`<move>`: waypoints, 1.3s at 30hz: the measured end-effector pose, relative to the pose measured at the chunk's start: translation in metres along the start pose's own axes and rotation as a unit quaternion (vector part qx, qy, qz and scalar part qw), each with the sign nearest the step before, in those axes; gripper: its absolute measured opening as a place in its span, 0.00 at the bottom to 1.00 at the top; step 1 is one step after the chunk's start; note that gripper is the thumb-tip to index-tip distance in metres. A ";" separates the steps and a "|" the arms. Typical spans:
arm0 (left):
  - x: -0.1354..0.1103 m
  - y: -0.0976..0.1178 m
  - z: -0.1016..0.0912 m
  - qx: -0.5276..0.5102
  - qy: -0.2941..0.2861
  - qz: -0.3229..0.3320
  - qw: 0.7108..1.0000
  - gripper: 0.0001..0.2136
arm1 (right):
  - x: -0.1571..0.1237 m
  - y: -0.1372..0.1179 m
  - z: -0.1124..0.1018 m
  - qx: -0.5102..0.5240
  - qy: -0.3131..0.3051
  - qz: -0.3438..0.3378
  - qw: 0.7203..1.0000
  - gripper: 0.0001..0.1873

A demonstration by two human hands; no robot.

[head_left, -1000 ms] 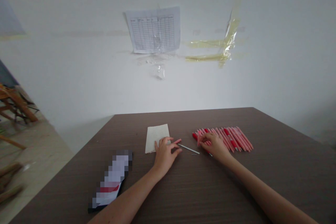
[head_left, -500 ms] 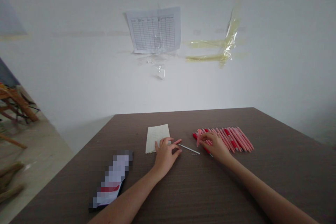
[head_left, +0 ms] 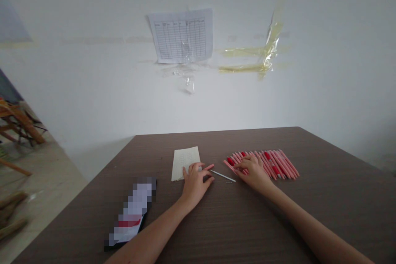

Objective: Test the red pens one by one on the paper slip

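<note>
My right hand [head_left: 253,171] pinches a slim pink pen barrel [head_left: 228,165] at the left end of a row of pink and red pens [head_left: 283,165]. The barrel tilts, its free end towards the upper left. My left hand [head_left: 196,181] rests on the table with fingers bent and spread, thumb apart, over the lower right corner of a cream sheet of paper [head_left: 185,161]. By its fingertips lies a short pink pen piece [head_left: 209,167]; whether they touch it I cannot tell. A thin grey-white rod, like a pen refill [head_left: 223,175], lies between my hands. Tiny bits [head_left: 229,182] lie beside it.
A phone-like dark-edged object [head_left: 131,212], its face blurred, lies on the brown table [head_left: 222,222] left of my left forearm. Behind the table a white wall carries a printed sheet [head_left: 182,36] and strips of yellowish tape [head_left: 244,68]. Wooden furniture [head_left: 21,119] stands at far left.
The pink pen barrel in my right hand has turned from nearly upright to slanting towards the upper left. My left hand has hardly moved.
</note>
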State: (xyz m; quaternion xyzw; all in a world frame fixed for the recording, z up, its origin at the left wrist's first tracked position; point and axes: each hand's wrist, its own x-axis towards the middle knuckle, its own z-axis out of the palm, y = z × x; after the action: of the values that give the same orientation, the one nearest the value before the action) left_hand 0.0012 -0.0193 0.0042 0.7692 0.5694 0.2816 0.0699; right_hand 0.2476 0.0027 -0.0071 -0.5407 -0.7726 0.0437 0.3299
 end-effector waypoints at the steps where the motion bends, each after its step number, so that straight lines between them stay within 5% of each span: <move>1: 0.000 0.000 0.000 -0.001 -0.001 0.000 1.000 0.03 | 0.000 0.000 0.001 -0.005 -0.004 -0.004 1.000 0.06; 16: 0.001 0.003 -0.003 0.009 0.002 -0.007 1.000 0.03 | -0.001 -0.012 -0.002 -0.036 -0.052 0.004 0.998 0.09; 29: 0.000 0.002 0.000 0.009 -0.001 -0.007 1.000 0.03 | 0.000 -0.006 0.002 -0.025 -0.026 -0.008 0.999 0.09; 39: 0.001 0.002 0.000 0.016 -0.009 -0.007 1.000 0.03 | 0.000 -0.004 0.004 0.037 -0.020 -0.101 0.994 0.07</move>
State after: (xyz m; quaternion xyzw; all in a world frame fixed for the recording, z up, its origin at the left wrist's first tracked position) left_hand 0.0025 -0.0193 0.0052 0.7685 0.5786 0.2654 0.0646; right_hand 0.2420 0.0022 -0.0089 -0.4463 -0.8276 0.0489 0.3370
